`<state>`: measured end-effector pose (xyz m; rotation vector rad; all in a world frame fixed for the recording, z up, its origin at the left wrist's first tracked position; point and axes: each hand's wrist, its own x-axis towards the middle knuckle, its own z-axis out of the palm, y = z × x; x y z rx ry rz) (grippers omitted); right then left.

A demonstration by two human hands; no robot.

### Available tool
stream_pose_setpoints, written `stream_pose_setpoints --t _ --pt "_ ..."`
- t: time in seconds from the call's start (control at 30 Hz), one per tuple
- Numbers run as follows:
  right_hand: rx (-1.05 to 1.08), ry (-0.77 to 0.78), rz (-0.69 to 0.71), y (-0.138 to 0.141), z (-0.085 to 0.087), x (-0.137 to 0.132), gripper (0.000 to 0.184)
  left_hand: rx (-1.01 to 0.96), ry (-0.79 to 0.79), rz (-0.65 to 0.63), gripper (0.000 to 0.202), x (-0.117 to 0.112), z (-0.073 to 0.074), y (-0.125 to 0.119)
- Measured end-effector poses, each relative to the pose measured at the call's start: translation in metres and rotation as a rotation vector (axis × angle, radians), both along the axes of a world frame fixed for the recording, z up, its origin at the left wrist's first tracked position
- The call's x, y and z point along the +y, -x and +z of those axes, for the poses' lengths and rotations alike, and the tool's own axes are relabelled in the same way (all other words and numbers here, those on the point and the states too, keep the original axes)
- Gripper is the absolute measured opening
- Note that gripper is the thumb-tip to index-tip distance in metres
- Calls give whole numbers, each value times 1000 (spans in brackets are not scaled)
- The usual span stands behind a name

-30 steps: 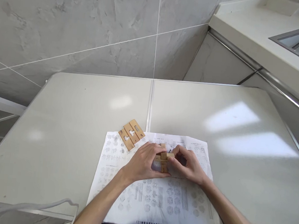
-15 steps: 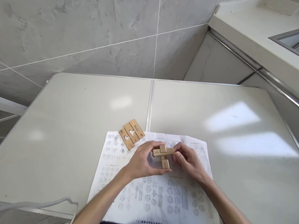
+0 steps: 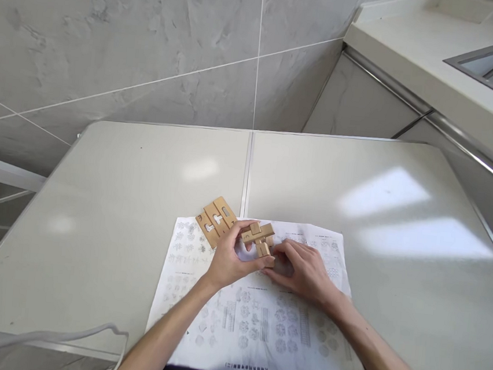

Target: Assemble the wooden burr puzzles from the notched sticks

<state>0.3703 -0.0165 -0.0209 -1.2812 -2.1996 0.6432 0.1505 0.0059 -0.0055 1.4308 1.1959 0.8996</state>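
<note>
Between the thumb and fingers of my left hand (image 3: 233, 256) is a small assembly of interlocking wooden puzzle pieces (image 3: 257, 234), tilted and held above the printed sheet. My left hand is closed on it. Just to its right, my right hand (image 3: 302, 266) has its thumb and fingers apart, close to the assembly's lower right side; nothing shows between them. Beyond my left hand lie several flat wooden puzzle pieces (image 3: 213, 211) side by side, with cut-out slots and dark markings. My left fingers overlap their near corner in the view.
The large white instruction sheet (image 3: 209, 344), printed with small diagrams, lies beneath both hands on the pale folding table (image 3: 94, 223). A white cable (image 3: 61, 336) crosses the table's front left corner. Grey tiled wall (image 3: 156, 36) stands behind; a counter (image 3: 416, 56) is at right.
My left hand has moved slightly left and away from me, tilting the wooden assembly. My right hand has left the assembly's right end and opened lower down, beside it.
</note>
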Motion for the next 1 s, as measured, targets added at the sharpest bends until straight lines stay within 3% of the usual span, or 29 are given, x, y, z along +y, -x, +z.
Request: stream_pose_setpoints --t 0.23,0.43,0.63,1.0 --pt "35 2 -57 4 2 1 4 0 -27 -9 68 0 1 -1" --pt "289 273 -218 -4 3 4 24 18 -31 38 72 -1 -2 0" --pt "553 414 -185 -9 5 5 29 12 -39 71 73 -1 -2 0" --pt "474 298 -179 -4 -7 -2 21 35 -53 -78 69 -1 4 -4"
